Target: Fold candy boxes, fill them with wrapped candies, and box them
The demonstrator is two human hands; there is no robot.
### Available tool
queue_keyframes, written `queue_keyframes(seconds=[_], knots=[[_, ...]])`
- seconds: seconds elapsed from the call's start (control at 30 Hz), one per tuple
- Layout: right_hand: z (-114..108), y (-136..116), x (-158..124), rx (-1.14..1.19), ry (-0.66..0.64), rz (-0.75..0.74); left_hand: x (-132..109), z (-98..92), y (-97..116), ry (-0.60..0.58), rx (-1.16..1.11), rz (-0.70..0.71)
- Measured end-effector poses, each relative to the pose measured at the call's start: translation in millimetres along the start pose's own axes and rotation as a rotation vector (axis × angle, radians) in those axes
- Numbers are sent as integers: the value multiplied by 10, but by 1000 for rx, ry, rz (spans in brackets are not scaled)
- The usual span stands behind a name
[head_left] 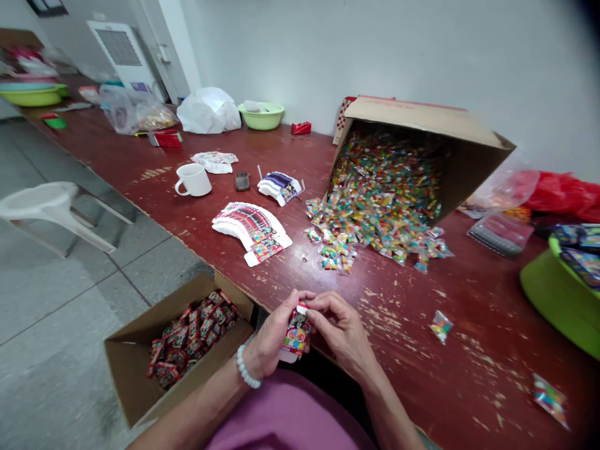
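Note:
My left hand (272,334) is wrapped round a small printed candy box (297,331), red with bright coloured pictures, held just off the table's front edge. A white flap shows at its lower end. At the upper end, my right hand (340,328) pinches another white flap between thumb and fingers. Beyond my hands lies a fanned stack of flat candy boxes (253,230). To its right, clear packets of coloured candies (375,219) spill from a tipped cardboard box (473,150). Whether anything is inside the held box is hidden.
Below the table edge at left, an open carton (122,375) holds several dark red filled boxes (197,334). A white mug (194,180), a purple box stack (280,186) and a green basin (539,281) stand on the red table (398,375). A white stool (42,200) is at left.

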State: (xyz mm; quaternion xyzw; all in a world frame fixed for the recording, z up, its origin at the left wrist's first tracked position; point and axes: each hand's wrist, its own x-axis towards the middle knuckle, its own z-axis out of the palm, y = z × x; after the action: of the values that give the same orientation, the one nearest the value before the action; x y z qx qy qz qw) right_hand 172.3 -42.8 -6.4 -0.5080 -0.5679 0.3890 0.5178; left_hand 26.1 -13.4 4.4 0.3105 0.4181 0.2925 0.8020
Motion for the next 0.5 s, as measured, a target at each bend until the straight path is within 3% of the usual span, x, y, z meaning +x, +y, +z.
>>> queue_keyframes(seconds=[0.17,0.37,0.5], knots=[[-25,-29,37,-96,-12,31,6,-14,-14,-18,64,34],[32,-31,65,245,-14,259,-18,-19,0,-51,103,15],[44,-4,44,138,12,195,-28,-46,-12,-58,100,-7]])
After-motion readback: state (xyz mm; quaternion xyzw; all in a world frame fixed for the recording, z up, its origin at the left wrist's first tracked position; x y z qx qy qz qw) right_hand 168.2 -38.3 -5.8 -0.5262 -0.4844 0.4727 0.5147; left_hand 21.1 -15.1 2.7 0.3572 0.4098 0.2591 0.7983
